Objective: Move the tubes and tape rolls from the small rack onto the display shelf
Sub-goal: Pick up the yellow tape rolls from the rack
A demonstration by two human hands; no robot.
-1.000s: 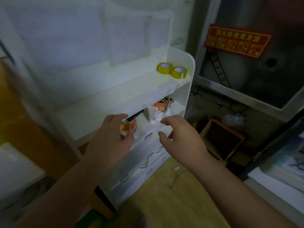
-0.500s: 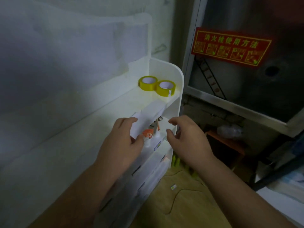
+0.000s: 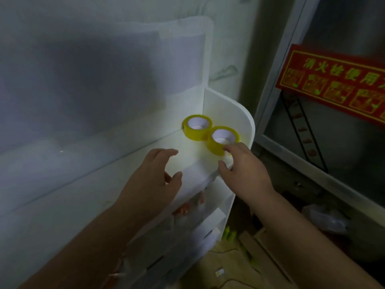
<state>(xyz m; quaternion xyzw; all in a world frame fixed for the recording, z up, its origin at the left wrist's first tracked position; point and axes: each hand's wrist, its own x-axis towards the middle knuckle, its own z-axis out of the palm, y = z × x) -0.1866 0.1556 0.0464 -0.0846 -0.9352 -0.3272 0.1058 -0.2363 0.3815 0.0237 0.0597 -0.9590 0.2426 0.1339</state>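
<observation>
Two yellow tape rolls lie flat side by side at the right end of the white rack's top shelf [image 3: 187, 155]: the rear roll [image 3: 196, 127] and the front roll [image 3: 224, 139]. My right hand [image 3: 243, 167] reaches over the shelf's front lip, its fingertips touching the front roll, fingers loosely curved. My left hand [image 3: 154, 180] hovers over the shelf to the left, fingers spread and holding nothing. Orange-capped tubes [image 3: 183, 208] show faintly on the tier below, mostly hidden under the shelf.
The rack's curved side panel [image 3: 235, 113] stands just right of the rolls. Lower drawers [image 3: 200, 230] step down below. A red sign [image 3: 333, 82] hangs on a metal-framed cabinet at right. Wooden floor [image 3: 225, 265] lies beneath.
Both hands rose from the lower tier with the tubes to the top shelf. The right hand now touches the front tape roll. The view moved closer to the rolls.
</observation>
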